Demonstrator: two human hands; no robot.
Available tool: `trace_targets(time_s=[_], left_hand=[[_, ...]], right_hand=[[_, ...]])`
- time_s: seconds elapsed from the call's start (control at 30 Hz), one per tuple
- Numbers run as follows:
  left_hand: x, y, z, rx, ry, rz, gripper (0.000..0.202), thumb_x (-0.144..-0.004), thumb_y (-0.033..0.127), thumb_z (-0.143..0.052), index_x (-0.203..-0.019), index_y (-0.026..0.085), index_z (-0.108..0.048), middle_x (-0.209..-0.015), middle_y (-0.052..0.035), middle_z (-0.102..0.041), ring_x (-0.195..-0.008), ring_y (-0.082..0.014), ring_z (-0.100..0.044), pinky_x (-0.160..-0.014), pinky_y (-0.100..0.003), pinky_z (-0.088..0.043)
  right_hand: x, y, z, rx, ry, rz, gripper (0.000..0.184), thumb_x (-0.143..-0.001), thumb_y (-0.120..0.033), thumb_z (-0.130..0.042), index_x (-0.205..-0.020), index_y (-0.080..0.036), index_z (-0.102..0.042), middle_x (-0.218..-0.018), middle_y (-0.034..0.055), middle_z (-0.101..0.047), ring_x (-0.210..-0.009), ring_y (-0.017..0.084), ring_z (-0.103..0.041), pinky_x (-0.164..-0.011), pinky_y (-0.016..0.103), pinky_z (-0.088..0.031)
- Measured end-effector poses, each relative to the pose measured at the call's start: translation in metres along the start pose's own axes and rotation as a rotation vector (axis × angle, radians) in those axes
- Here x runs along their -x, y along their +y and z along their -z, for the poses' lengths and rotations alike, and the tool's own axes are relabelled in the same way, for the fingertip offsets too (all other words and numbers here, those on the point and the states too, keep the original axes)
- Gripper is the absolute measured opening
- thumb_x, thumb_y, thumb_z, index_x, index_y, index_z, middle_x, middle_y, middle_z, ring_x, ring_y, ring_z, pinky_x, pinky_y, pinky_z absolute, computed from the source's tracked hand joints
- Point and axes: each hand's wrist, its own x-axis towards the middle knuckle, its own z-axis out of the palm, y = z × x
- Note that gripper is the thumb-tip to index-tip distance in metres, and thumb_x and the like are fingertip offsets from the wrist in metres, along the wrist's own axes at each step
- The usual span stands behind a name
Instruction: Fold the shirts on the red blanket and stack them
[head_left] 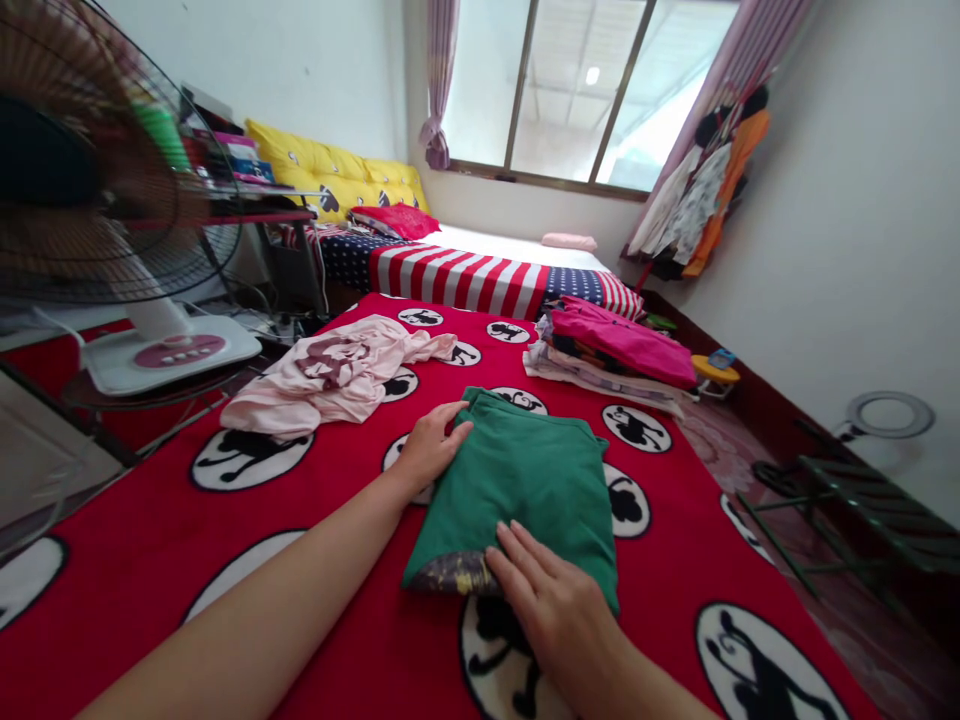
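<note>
A folded green garment (525, 485) lies on a red blanket (150, 540) printed with black-and-white round motifs. My left hand (429, 445) rests on the garment's far left edge, fingers curled over the fold. Flat on its near edge lies my right hand (551, 600), fingers spread, beside a dark patterned patch showing under the green cloth. Neither hand lifts the garment off the blanket.
A crumpled pink garment (337, 375) lies to the far left on the blanket. A stack of folded clothes (611, 355) with a magenta piece on top sits at the far right. A standing fan (112, 200) is at left; a striped bed (480, 275) lies beyond.
</note>
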Motion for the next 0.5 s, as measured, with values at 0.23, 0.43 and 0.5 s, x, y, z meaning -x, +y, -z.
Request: trace_targets(time_s=[0.23,0.43,0.5], left_hand=[[-0.011,-0.012,0.003,0.632,0.285,0.237,0.048,-0.088,0.050,-0.049,-0.115,0.013,-0.059,-0.115,-0.0156,-0.065,-0.111,-0.0248,-0.060,-0.098,-0.039,-0.044],[-0.010,-0.011,0.008,0.891,0.352,0.371,0.049,-0.087,0.056,-0.049,-0.115,0.015,-0.055,-0.112,-0.0156,-0.065,-0.108,-0.0245,-0.061,-0.094,-0.039,-0.046],[-0.010,-0.010,0.009,0.944,0.381,0.390,0.048,-0.087,0.056,-0.049,-0.114,0.016,-0.055,-0.111,-0.0141,-0.066,-0.107,-0.0233,-0.062,-0.093,-0.037,-0.047]], right_hand=[[-0.067,0.038,0.084,-0.924,0.130,-0.628,0.029,-0.088,-0.038,-0.054,-0.103,-0.017,-0.067,-0.085,0.0048,-0.073,-0.072,0.019,-0.070,-0.061,0.027,-0.055],[-0.153,0.053,0.144,-1.330,0.489,-0.799,0.017,-0.083,-0.019,-0.054,-0.095,-0.016,-0.066,-0.068,0.0040,-0.072,-0.059,0.020,-0.069,-0.061,0.033,-0.058],[-0.171,0.054,0.161,-1.374,0.569,-0.770,0.018,-0.087,-0.018,-0.049,-0.095,-0.016,-0.065,-0.069,0.0047,-0.072,-0.062,0.019,-0.069,-0.066,0.035,-0.059]])
